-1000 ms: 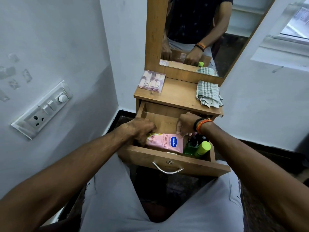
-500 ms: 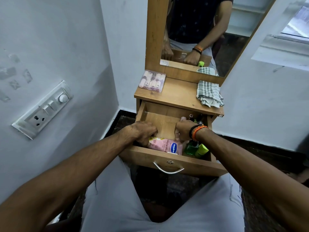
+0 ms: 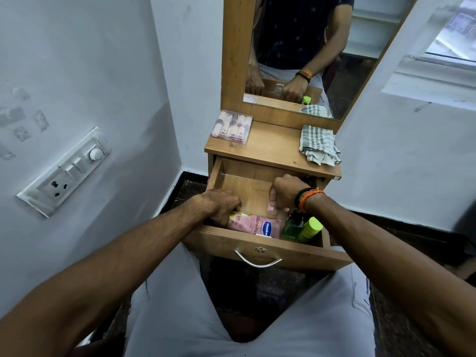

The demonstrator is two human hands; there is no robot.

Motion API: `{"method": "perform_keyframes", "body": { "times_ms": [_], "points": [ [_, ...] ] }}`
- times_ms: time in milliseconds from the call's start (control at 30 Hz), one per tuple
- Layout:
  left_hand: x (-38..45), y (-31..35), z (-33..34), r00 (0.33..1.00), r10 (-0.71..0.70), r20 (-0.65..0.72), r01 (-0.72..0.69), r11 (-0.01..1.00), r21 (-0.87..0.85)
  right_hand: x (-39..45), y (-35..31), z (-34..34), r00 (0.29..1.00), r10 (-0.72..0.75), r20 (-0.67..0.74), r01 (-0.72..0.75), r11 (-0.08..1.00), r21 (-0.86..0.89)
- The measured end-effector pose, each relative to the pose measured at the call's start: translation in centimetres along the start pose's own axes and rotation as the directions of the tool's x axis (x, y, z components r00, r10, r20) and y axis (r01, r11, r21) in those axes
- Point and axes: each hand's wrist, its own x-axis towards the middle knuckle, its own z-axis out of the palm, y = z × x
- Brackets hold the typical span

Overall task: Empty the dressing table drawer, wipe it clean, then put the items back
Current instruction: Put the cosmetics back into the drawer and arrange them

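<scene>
The drawer (image 3: 257, 249) stands pulled out under the dressing table's tabletop (image 3: 273, 148), its wooden floor bare toward the back, its contents crowded against the front wall: a pink Vaseline tube (image 3: 253, 224) lying flat, with a green glass bottle (image 3: 292, 226) and a lime-capped bottle (image 3: 310, 228) just beside it at the right. The left hand (image 3: 219, 204) has its grip curled over the tube's left end, and seems to be holding it, though the fingertips are hidden. The right hand (image 3: 284, 190) hovers above the bottles with fingers curled; whether it holds anything I cannot tell. Emptying looks barely begun. To do this step well, lift the tube straight up clear of the front wall, then take the upright-prone bottles one at a time so the glass one does not tip. A clear box of small bottles (image 3: 231, 126) and a checked cloth (image 3: 319, 145) sit on the tabletop, well apart, leaving room between them.
</scene>
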Motion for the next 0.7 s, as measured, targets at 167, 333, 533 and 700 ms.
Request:
{"method": "perform_keyframes", "body": {
  "times_ms": [167, 333, 533, 700],
  "points": [
    [-0.6, 0.8, -0.5, 1.0, 0.03, -0.01, -0.03, 0.998, -0.053, 0.2, 0.0, -0.3, 0.998, 0.024, -0.065, -0.017, 0.995, 0.101],
    [-1.7, 1.7, -2.1, 0.998, 0.042, -0.055, -0.047, 0.995, -0.085, 0.5, -0.2, -1.2, 0.981, -0.01, -0.194, 0.045, 0.983, 0.178],
    [-4.1, 1.0, -5.1, 0.944, 0.043, -0.328, -0.136, 0.955, -0.263, 1.0, -0.9, -2.7, 0.913, 0.027, -0.406, 0.098, 0.954, 0.283],
    [-4.9, -0.5, -6.8, 0.8, -0.1, -0.591, -0.148, 0.923, -0.356, 2.3, -2.2, -3.5, 0.87, 0.144, -0.471, 0.095, 0.889, 0.447]
  ]
}}
